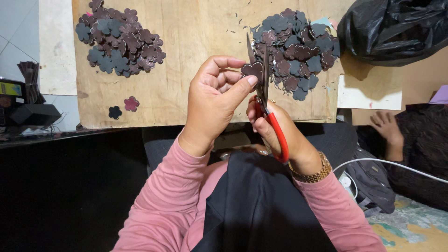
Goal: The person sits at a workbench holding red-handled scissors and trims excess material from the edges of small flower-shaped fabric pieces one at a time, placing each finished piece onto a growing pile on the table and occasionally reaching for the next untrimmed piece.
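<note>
Mid-batch, I'd say: left hand (212, 100) pinches one dark flower cutout (252, 70) at the blades, right hand (275, 128) closed round the red-handled scissors (266, 100). Two heaps of flowers (119, 39) (296, 46) lie on the worktop (196, 32). Can't tell trimmed from untrimmed; lap stock hidden.

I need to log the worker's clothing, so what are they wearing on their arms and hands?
Both arms are in long pink sleeves reaching the wrists. The hands are bare: the left hand wears nothing visible, while the right hand has a gold watch at the wrist and a ring.
</note>
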A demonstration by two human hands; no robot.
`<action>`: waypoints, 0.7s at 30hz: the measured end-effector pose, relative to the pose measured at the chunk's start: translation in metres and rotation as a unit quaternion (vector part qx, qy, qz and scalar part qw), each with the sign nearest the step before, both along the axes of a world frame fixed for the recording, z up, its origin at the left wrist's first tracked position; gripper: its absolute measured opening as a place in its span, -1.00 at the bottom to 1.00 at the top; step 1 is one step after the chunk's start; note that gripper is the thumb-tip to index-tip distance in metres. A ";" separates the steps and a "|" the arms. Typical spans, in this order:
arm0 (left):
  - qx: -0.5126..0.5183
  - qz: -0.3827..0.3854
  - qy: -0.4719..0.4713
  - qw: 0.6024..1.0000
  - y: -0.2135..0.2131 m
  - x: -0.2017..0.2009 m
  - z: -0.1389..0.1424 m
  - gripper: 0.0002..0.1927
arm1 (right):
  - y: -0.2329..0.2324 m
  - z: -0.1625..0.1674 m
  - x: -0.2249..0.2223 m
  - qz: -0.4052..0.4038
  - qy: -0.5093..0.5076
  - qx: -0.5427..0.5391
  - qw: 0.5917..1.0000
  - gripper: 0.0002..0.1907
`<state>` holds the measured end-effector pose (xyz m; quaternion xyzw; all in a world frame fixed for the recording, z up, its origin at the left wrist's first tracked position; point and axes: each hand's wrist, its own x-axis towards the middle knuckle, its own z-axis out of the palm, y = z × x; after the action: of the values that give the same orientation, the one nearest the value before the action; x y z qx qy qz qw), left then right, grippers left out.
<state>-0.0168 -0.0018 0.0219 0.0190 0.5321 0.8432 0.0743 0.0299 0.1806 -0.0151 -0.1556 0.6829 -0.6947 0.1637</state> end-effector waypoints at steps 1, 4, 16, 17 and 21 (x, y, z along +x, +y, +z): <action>0.002 0.001 0.001 1.000 0.000 0.000 0.000 -0.67 | 0.000 -0.001 0.000 -0.002 -0.005 -0.010 1.000 -0.33; -0.010 0.006 0.003 1.000 -0.001 -0.001 -0.001 -0.67 | -0.001 -0.001 0.000 0.003 -0.026 -0.019 0.999 -0.33; -0.009 -0.002 -0.001 1.000 -0.007 -0.002 -0.002 -0.69 | 0.004 0.004 0.000 0.013 -0.053 0.000 0.999 -0.39; -0.003 -0.004 0.003 1.000 -0.007 -0.002 -0.003 -0.69 | 0.003 0.004 0.000 0.011 -0.046 -0.004 0.999 -0.40; 0.011 0.004 0.034 0.999 0.002 -0.002 -0.011 -0.74 | 0.000 0.001 0.001 -0.002 -0.053 -0.056 0.997 -0.41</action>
<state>-0.0188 -0.0001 0.0104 0.0466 0.5250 0.8482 0.0529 0.0311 0.1805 -0.0142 -0.1262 0.6335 -0.7398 0.1886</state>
